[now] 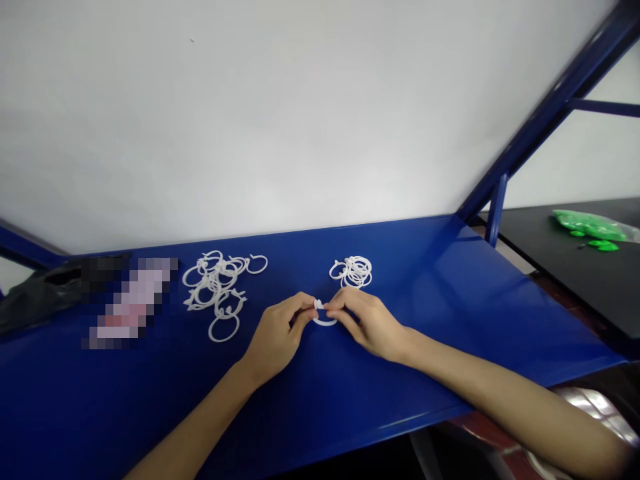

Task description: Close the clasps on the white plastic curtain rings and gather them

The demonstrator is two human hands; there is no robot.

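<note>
My left hand [277,333] and my right hand [367,320] meet over the blue table [450,293], and together they pinch one white plastic ring [325,322] at its top, where its two ends come together. The ring's lower arc shows between my fingertips. A loose spread of several white rings [217,287] lies to the left of my left hand. A smaller, tighter pile of white rings [353,271] lies just beyond my right hand.
A blurred object [130,300] and a black bag [35,300] lie at the table's left end. A blue frame post [545,113] rises at the right. Beyond it, green plastic pieces [593,230] lie on a black table [565,267]. A white wall stands behind.
</note>
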